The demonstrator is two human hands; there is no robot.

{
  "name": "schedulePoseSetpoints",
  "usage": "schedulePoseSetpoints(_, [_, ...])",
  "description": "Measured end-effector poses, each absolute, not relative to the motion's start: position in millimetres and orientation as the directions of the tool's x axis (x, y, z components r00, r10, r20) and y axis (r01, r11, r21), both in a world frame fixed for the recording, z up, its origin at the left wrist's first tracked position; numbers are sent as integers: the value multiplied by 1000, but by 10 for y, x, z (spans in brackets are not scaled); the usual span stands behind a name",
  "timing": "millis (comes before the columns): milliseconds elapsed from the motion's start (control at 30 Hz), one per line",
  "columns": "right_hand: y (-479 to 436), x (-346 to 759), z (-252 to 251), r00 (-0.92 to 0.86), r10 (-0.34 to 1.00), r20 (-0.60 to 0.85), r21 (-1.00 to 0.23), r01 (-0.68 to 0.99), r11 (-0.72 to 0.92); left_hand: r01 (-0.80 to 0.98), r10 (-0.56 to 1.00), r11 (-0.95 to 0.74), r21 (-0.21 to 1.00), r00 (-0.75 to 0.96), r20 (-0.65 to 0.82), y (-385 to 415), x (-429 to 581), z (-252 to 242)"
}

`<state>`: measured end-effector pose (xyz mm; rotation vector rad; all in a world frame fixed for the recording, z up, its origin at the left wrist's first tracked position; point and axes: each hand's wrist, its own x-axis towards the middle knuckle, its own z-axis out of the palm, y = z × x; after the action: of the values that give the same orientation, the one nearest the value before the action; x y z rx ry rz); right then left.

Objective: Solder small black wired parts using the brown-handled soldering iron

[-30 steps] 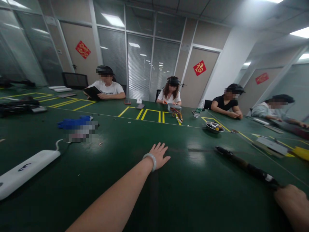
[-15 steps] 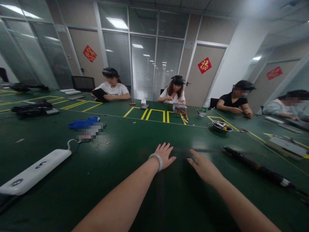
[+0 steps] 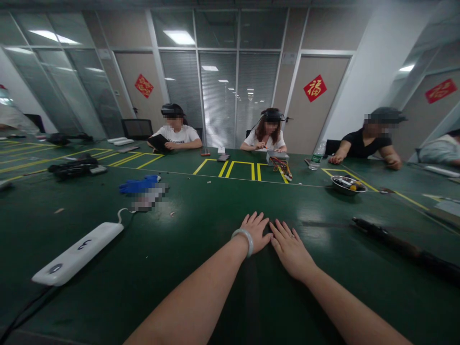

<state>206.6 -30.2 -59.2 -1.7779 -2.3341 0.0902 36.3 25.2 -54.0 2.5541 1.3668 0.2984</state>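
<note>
Head view: both hands lie flat on the green bench [image 3: 179, 249], left hand [image 3: 256, 231] and right hand [image 3: 290, 248] side by side, fingers spread, holding nothing. The long black tool [image 3: 402, 245] lies at 3 o'clock, power strip [image 3: 77, 251] at 9. A careless sweep could probably knock that tool rolling.

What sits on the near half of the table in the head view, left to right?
White power strip → blue gloves → left hand flat on the green table → right hand flat beside it → metal bowl → long black tool.
</note>
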Motion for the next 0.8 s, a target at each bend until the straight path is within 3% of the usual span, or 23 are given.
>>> schedulePoseSetpoints(567, [-299,2065,-557,-239,964,114,-231,938,260,777,831,-548,308,549,94,247,361,-532])
schedulePoseSetpoints(800, [-357,2068,-457,-217,970,113,-337,910,242,786,831,-551,281,546,101,296,370,-580])
